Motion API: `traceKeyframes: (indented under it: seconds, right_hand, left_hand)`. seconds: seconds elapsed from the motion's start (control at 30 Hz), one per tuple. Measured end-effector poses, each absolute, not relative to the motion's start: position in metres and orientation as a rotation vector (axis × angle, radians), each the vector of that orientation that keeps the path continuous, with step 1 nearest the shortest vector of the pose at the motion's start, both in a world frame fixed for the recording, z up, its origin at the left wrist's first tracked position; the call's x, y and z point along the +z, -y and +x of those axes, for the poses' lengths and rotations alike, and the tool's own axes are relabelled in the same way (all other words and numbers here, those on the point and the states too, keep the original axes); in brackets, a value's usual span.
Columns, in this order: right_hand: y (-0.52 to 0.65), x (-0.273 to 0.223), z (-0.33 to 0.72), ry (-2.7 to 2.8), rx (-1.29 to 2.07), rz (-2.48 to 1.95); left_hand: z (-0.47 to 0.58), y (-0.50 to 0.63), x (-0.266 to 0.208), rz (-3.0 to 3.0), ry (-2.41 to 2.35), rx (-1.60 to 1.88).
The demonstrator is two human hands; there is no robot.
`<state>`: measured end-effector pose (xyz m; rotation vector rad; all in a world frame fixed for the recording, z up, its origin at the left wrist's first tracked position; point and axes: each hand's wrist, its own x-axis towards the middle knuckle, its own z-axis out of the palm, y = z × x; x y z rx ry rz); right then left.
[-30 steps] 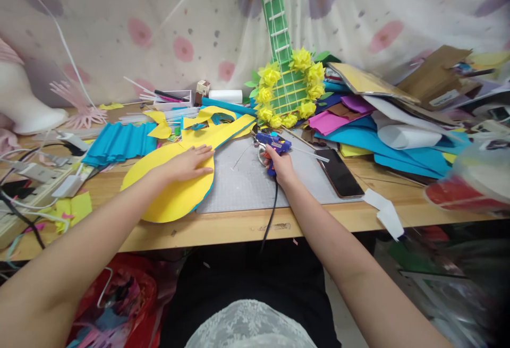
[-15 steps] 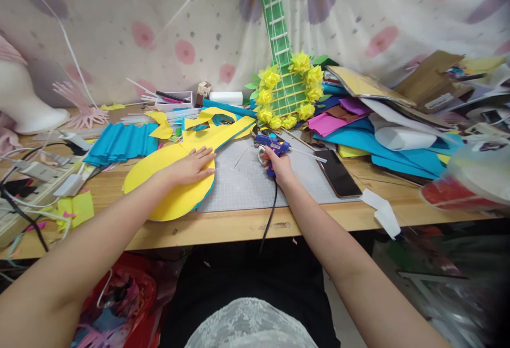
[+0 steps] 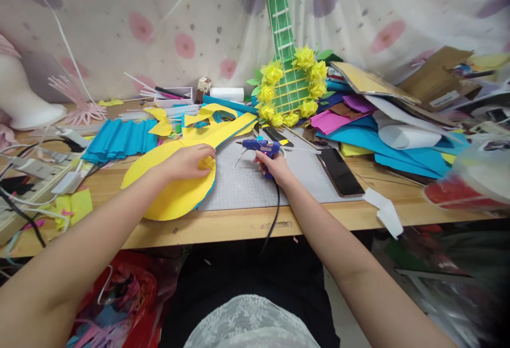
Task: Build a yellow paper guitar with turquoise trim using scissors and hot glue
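A yellow guitar-shaped cutout [image 3: 171,194] with a blue underside lies at centre left. On its body rests my left hand [image 3: 191,162], fingers bent near its right edge and thumb apart from them. My right hand [image 3: 274,167] grips a blue hot glue gun [image 3: 261,147] above the grey cutting mat [image 3: 239,191]. The nozzle points left, a clear glue stick [image 3: 305,150] sticks out behind, and the black cord [image 3: 274,215] hangs over the table edge.
A green paper guitar with yellow flowers [image 3: 289,90] leans on the backdrop. A phone [image 3: 340,172] lies on the mat's right side. Coloured paper [image 3: 398,151] and a plastic tub [image 3: 470,178] are at right. Pleated blue paper [image 3: 121,138] and power strips [image 3: 24,194] are at left.
My left hand has gone from lying flat to bent fingers on the yellow cutout. My right hand has shifted slightly left with the glue gun, uncovering a dark object behind it. The view has tilted slightly.
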<state>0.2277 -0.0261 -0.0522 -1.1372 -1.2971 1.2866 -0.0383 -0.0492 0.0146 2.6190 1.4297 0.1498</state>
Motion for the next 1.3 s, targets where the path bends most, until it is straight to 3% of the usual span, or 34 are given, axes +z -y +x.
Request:
traceKeyframes:
  seconds: [0.27, 0.63, 1.3]
  right_hand:
    - [0.027, -0.056, 0.223, 1.321, 1.256, -1.148]
    - [0.036, -0.042, 0.228, 1.562, 1.459, -1.021]
    - [0.033, -0.029, 0.213, 1.918, 1.457, -1.186]
  left_hand:
    - [-0.03, 0.046, 0.012, 2.859, -1.316, -0.039]
    - [-0.029, 0.051, 0.004, 2.474, -1.648, 0.449]
    - [-0.033, 0.049, 0.003, 2.222, -1.63, 0.562]
